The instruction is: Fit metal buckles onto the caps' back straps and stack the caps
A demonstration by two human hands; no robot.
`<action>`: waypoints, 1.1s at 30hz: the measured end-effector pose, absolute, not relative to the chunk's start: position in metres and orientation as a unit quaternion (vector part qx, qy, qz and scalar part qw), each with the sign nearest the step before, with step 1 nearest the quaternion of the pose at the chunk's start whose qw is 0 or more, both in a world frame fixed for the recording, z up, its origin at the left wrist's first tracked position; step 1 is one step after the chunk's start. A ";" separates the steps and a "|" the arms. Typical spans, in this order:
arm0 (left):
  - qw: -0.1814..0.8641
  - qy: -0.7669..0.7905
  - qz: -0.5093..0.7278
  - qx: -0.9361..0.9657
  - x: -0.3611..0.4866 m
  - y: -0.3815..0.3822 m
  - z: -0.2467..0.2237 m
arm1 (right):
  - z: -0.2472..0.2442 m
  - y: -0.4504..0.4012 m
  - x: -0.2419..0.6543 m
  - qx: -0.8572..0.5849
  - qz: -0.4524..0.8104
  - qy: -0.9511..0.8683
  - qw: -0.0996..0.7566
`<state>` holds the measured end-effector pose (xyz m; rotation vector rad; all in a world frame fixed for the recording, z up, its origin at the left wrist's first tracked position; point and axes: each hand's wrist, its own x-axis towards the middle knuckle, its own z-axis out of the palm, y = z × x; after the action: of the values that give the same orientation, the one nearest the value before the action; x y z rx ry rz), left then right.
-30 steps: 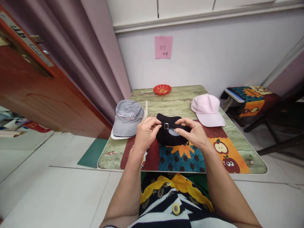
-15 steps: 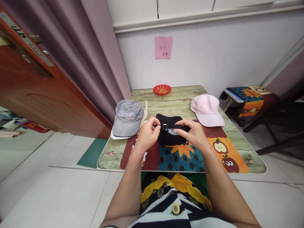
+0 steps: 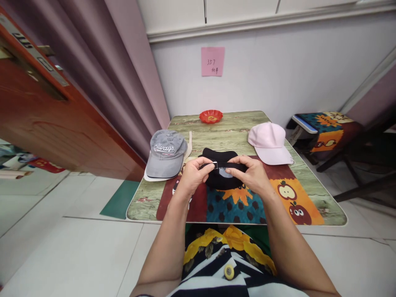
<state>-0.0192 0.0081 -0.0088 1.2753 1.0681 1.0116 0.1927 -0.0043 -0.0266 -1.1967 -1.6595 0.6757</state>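
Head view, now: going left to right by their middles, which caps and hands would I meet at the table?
Gray cap → left hand → black cap → right hand → pink cap.

The left hand lays its thumb over the metal buckle, and part of it vanishes! One end of the black strap is lost behind those fingers, the other behind the right hand. Lettering inside the black cap, partly covered, is too small to read. Left of the left hand, the gray baseball cap hides most of a pale item; farther left, the door runs off the edge.
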 end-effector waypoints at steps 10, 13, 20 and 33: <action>0.269 0.490 0.364 0.745 -0.024 0.002 0.009 | -0.022 -0.006 0.192 -0.471 0.248 -0.713 0.456; 0.207 0.541 0.312 0.753 -0.022 -0.006 0.020 | -0.021 -0.006 0.191 -0.465 0.240 -0.721 0.454; 0.291 0.559 0.272 0.727 -0.018 -0.009 0.019 | -0.017 -0.008 0.189 -0.459 0.238 -0.729 0.449; 0.536 0.448 0.400 0.593 -0.017 0.007 -0.002 | -0.022 -0.005 0.192 -0.476 0.235 -0.708 0.465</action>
<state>-0.0169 0.0072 -0.0021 1.4119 1.0667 0.9520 0.1918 -0.0054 -0.0217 -1.1695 -1.7396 0.5782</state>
